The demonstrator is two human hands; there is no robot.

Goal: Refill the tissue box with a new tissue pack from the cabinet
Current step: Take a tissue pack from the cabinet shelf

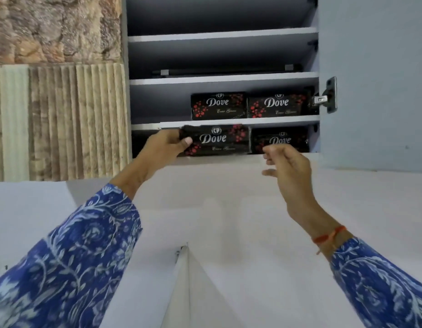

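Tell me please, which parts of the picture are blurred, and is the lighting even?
Head view: the right hand shows motion blur at its fingers; the left hand grips a fairly sharp tissue pack; upper shelves lie in shadow; straight edges bow from wide-angle distortion.

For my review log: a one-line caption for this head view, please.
Left hand grips a black tissue pack on the open cabinet's lowest shelf; right hand hovers empty.
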